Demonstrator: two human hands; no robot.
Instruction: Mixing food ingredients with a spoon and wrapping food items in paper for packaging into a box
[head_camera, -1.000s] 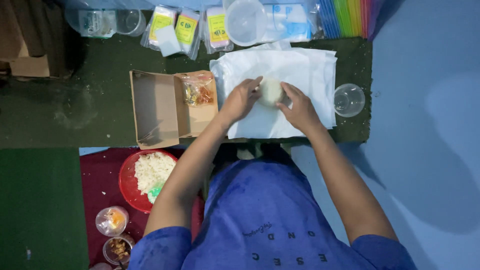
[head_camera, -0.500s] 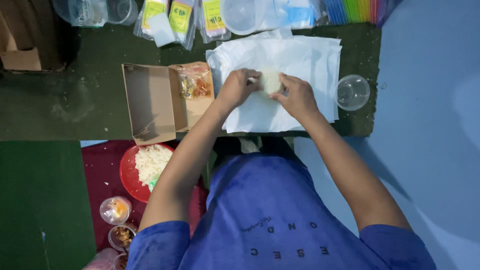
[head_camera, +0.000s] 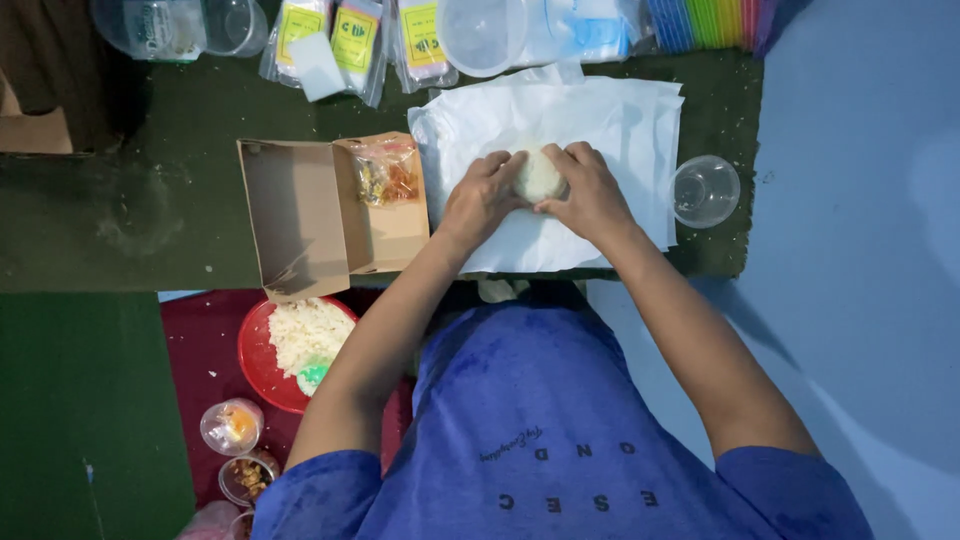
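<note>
My left hand and my right hand cup a pale round mound of rice between them, pressing it against a stack of white paper sheets on a dark green table. Both hands touch the mound from opposite sides. Left of the paper lies an open brown cardboard box with a small clear bag of food inside it.
A clear round cup stands right of the paper. Clear containers, sachet packs and coloured items line the far edge. Below the table sit a red bowl of rice and small filled cups.
The view has shifted a little. Both hands stay on the rice mound, which now lies lower against the paper instead of being held up between the fingers.
</note>
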